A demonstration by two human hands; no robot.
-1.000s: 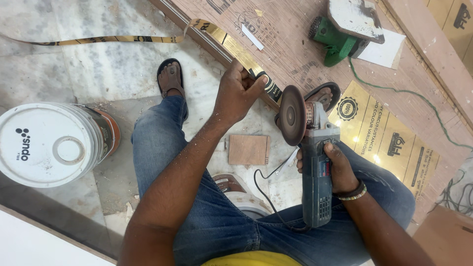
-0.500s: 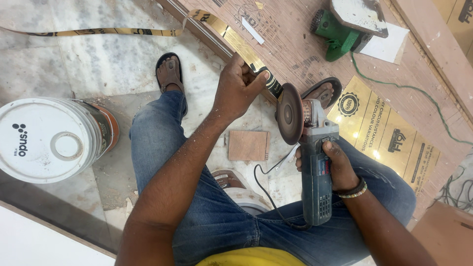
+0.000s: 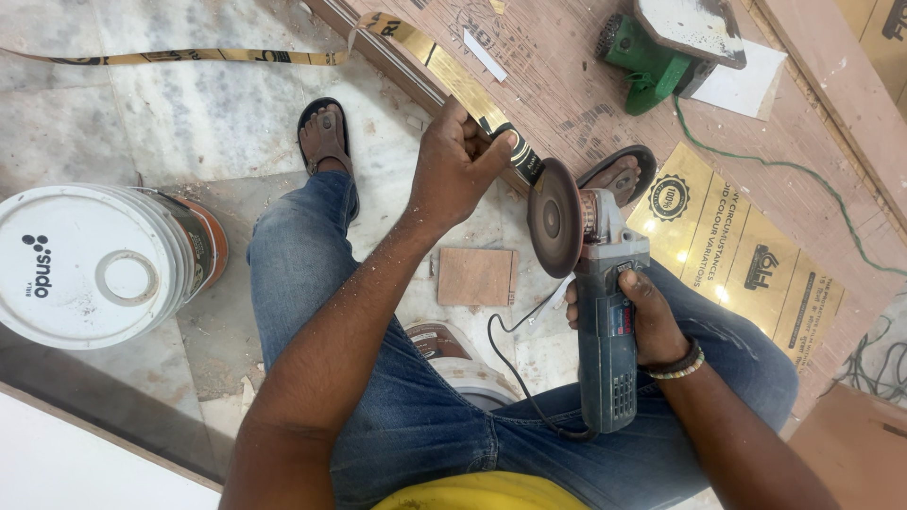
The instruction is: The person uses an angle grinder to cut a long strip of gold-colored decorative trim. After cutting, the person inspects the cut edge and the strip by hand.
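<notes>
Down at floor level, between the person's knees, the left hand [image 3: 458, 170] is clenched around a thin gold-coloured strip [image 3: 452, 71], thumb pressed on top, fingers [image 3: 444, 127] wrapped round it just short of its dark end. That strip runs up and away from the hand along the edge of a reddish-brown board [image 3: 567, 85] lying on the floor, and a further length of it trails off to the left across the marble floor [image 3: 142, 123]. Right beside the hand, the dark end of the strip meets the round disc of a blue-grey angle grinder [image 3: 605, 321]; disc and strip look to be touching, though the exact contact is hard to make out. The right hand [image 3: 642, 316] grips the grinder's body firmly, fingers closed around it, a beaded band at the wrist. The grinder's black cord loops down over the blue jeans.

Below the disc a small square wooden offcut [image 3: 477, 276] lies flat on the floor. On the left stands a white plastic bucket [image 3: 94, 264] with its lid on. One sandalled foot [image 3: 326, 137] rests on the marble near the board's edge, the other on the board beside the disc. Up top, well apart from the hands, a green power tool [image 3: 652, 61] sits on the board, its green cable snaking off to the right.
</notes>
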